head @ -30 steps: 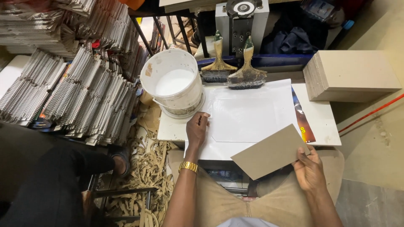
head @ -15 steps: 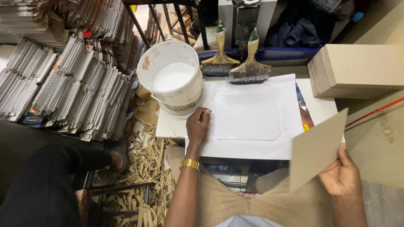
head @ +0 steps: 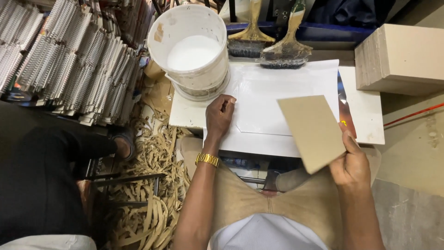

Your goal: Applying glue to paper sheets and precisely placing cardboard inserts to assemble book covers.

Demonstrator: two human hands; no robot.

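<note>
My right hand (head: 354,163) grips a tan cardboard sheet (head: 312,130) by its lower right corner and holds it tilted over the right part of a white glue-coated sheet (head: 273,99). That white sheet lies on a white board (head: 367,120) across my lap. My left hand (head: 219,115) rests with its fingertips pressed on the white sheet's left edge; a gold watch sits on that wrist. A white bucket (head: 192,48) of white glue stands just beyond my left hand.
Two wide glue brushes (head: 273,44) lie at the board's far edge. A thick stack of tan boards (head: 402,58) stands at the right. Piles of spiral-bound pads (head: 69,60) fill the left. Cardboard strips (head: 148,185) litter the floor, beside another person's dark-clad leg (head: 51,153).
My right hand has brought the tan cardboard sheet from the right side in over the white sheet. My left hand has stayed on the sheet's left edge.
</note>
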